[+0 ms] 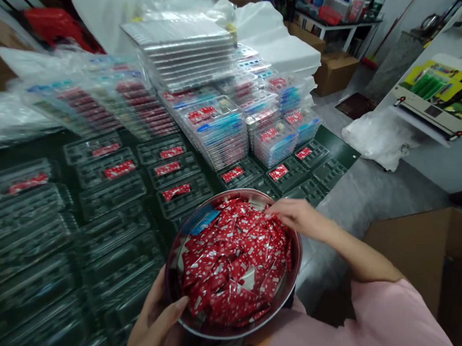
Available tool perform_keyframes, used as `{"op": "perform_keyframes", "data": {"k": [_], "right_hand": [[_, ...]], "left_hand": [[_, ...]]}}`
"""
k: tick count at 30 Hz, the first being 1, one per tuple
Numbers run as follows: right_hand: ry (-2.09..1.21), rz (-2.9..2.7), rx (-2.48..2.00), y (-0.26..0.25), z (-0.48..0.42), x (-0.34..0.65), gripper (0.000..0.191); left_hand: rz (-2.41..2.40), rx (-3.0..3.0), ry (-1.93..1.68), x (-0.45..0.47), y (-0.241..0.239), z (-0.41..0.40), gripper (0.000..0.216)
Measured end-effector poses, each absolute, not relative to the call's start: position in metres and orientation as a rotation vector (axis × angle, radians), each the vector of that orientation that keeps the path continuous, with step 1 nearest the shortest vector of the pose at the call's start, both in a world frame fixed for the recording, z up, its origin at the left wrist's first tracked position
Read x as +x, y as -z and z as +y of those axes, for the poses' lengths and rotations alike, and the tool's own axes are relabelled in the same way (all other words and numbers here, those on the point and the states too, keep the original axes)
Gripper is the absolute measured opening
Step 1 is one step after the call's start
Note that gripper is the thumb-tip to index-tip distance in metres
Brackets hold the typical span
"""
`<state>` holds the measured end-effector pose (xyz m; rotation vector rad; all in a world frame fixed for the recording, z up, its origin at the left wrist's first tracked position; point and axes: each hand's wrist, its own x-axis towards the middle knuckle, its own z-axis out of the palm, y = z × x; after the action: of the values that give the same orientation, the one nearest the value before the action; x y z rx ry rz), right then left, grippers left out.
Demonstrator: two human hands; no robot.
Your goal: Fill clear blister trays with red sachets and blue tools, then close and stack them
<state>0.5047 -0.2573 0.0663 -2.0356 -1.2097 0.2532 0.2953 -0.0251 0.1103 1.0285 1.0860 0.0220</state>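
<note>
A round steel bowl [298, 266] heaped with small red foil sachets [234, 261] is kept level at 6 o'clock, its rim clasped by the left hand [156, 320] at 7. The right hand [296, 216] is laid on the sachets at 1, but whether one is pinched cannot be told. Clear plastic blister trays [109, 198] are spread from 9 to 12, with stacked filled packs [223, 132] behind and a brown cardboard box [421, 246] at 3.

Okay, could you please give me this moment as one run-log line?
left hand: grips metal bowl rim | right hand: fingertips on red sachets in bowl | table: clear trays, some holding one red sachet
</note>
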Motion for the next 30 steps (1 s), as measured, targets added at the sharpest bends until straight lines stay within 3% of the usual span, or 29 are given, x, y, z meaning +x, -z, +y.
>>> {"op": "perform_keyframes", "data": {"k": [4, 9, 13, 21, 25, 30], "right_hand": [[0.111, -0.635, -2.172, -0.06, -0.331, 0.58, 0.02], [-0.111, -0.289, -2.377, -0.011, -0.41, 0.674, 0.014], [-0.19, -0.188, -2.515, 0.014, -0.419, 0.698, 0.01], [0.154, -0.198, -2.722, 0.014, -0.393, 0.681, 0.007], [0.182, -0.51, -2.481, -0.013, -0.336, 0.618, 0.013], [-0.426, -1.458, -2.103, -0.036, -0.246, 0.508, 0.033]], "left_hand": [[1.128, 0.998, -0.039, 0.294, -0.093, -0.014, 0.087], [1.162, 0.995, -0.024, 0.294, -0.084, -0.009, 0.089], [1.129, 0.996, -0.044, 0.295, -0.086, -0.011, 0.091], [1.087, 1.002, -0.076, 0.296, -0.088, -0.017, 0.085], [1.101, 0.992, -0.117, 0.295, -0.09, -0.024, 0.084], [1.045, 0.986, -0.133, 0.293, -0.093, -0.029, 0.084]]}}
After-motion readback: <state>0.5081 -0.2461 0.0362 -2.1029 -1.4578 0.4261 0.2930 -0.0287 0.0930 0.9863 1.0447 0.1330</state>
